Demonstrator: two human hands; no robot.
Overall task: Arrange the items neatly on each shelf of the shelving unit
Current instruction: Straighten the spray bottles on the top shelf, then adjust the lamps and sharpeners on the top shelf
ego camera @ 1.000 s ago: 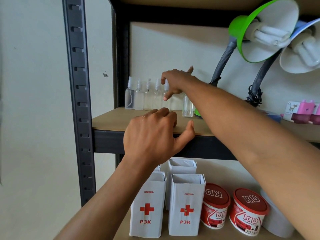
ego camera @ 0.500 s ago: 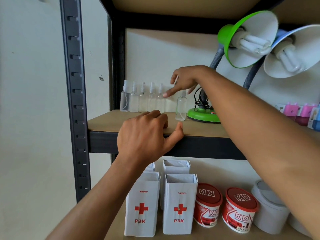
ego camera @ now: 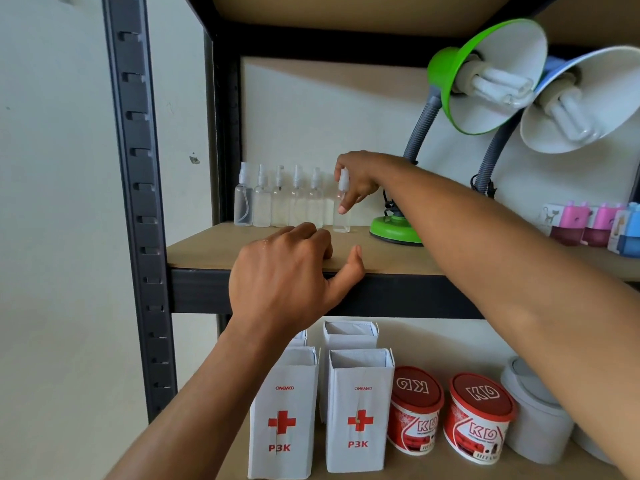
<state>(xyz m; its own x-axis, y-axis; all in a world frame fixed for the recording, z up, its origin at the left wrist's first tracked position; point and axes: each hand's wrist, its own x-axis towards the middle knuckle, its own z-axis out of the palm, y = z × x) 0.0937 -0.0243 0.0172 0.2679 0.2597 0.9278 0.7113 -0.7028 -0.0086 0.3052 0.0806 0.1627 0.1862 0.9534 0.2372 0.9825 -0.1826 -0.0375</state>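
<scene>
Centre frame, the right hand (ego camera: 358, 183) pinches the bottle (ego camera: 341, 221): slide it upright against the row (ego camera: 280, 206); left hand (ego camera: 280, 275) rests slack.

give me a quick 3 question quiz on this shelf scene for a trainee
1. What does the right hand hold by its top? A) lamp B) spray bottle C) red-lidded tub
2. True or false: the left hand is lifting a white box.
3. Fill in: the row of bottles standing left of the held one counts ____ bottles.

Key: 1 B. 2 False, it rests on the front edge of the shelf and holds nothing. 3 Five.
</scene>
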